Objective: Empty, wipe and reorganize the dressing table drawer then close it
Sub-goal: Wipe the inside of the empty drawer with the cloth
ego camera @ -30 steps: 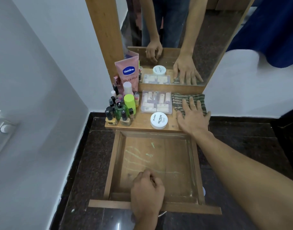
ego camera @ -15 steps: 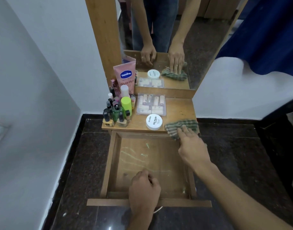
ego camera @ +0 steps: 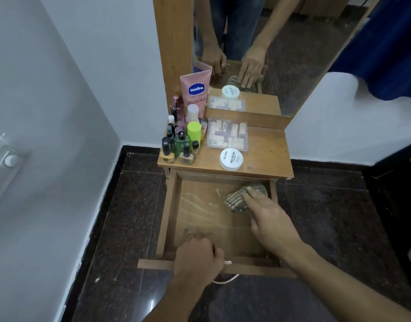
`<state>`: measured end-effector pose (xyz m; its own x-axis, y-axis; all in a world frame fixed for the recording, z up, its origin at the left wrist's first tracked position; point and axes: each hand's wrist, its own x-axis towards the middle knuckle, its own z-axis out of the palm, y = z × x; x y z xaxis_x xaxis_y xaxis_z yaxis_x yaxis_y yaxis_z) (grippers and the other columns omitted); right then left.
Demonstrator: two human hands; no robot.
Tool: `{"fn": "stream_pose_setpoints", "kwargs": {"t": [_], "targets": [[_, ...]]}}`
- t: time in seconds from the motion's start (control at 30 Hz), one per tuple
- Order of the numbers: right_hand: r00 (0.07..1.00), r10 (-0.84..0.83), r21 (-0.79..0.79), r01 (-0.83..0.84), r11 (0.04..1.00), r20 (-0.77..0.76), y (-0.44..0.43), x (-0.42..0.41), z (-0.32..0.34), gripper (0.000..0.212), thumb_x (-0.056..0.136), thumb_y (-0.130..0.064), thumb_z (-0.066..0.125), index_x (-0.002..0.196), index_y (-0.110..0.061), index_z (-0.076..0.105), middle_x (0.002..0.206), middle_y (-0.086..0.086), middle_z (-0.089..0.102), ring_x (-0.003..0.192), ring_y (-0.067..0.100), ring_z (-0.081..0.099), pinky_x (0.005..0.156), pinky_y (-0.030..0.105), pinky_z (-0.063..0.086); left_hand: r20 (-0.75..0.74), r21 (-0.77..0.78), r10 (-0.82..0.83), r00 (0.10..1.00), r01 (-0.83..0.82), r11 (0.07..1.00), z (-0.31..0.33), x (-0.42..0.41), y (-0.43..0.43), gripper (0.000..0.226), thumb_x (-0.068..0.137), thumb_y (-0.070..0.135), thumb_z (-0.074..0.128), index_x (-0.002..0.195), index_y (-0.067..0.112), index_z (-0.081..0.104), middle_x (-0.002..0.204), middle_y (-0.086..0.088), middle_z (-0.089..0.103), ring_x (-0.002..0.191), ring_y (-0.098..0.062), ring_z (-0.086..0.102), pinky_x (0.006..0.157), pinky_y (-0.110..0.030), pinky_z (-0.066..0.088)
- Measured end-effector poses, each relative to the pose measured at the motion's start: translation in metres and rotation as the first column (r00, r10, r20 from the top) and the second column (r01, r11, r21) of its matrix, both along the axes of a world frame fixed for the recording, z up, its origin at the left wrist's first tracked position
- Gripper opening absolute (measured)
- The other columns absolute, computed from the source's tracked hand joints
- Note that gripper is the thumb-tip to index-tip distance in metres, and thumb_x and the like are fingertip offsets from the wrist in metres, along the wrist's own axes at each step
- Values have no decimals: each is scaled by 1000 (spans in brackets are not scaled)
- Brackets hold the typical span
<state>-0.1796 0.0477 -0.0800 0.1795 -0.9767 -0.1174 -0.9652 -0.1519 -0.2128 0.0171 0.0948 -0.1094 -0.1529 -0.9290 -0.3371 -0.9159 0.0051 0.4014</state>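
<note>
Cloth (ego camera: 237,201) off tabletop (ego camera: 265,149), now inside drawer (ego camera: 167,217)

Pink tube (ego camera: 196,94): "Vaseline", perhaps "Gluta-Hya". White jar (ego camera: 231,159): "NAIL POLISH".

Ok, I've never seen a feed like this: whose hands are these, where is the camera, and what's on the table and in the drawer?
There is no machine here: a person works bare-handed, and the view comes from one camera worn on their head, looking down. The left hand grips the front edge of the pulled-out wooden drawer. The right hand presses a striped green-and-brown cloth flat onto the drawer's floor, far right corner. On the wooden tabletop sit a pink Vaseline tube, a cluster of small bottles, a clear plastic pack and a round white nail polish tub. The mirror behind reflects both hands.
</note>
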Motion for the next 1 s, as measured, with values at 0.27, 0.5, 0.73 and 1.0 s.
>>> {"fn": "stream_pose_setpoints", "kwargs": {"t": [0.27, 0.5, 0.73, 1.0], "targets": [[595, 519, 224, -499, 837, -614, -54, -31, -33, 55, 104, -20, 38, 156, -1, 32, 166, 21, 17, 153, 39, 22, 115, 51, 31, 16, -64, 7, 1000, -6, 998, -1, 0, 4, 29, 86, 40, 40, 94, 21, 61, 91, 2, 64, 92, -19, 59, 67, -32, 41], [427, 528, 366, -405, 838, -734, -59, -30, -29, 60, 107, -26, 28, 160, -3, 13, 168, 20, 13, 155, 34, 15, 118, 46, 25, 35, -65, 21, 999, -19, 998, -2, -1, 4, 29, 85, 39, 41, 97, 21, 60, 94, 2, 65, 94, -19, 57, 65, -32, 35], [366, 464, 395, -252, 884, -806, -54, -19, -30, 60, 106, -33, 29, 157, -2, 24, 160, 18, 35, 149, 36, 28, 122, 52, 16, 36, -75, 28, 999, -26, 997, -6, 0, 5, 34, 81, 39, 40, 99, 21, 63, 94, 2, 66, 94, -18, 59, 65, -31, 34], [409, 457, 409, -204, 889, -790, -43, -19, -35, 51, 106, -36, 29, 150, -10, 39, 155, 20, 42, 152, 37, 24, 124, 57, -12, 37, -80, 19, 999, -16, 997, -7, 2, 5, 35, 84, 39, 38, 103, 21, 61, 94, 2, 65, 93, -17, 58, 65, -31, 38]]}}
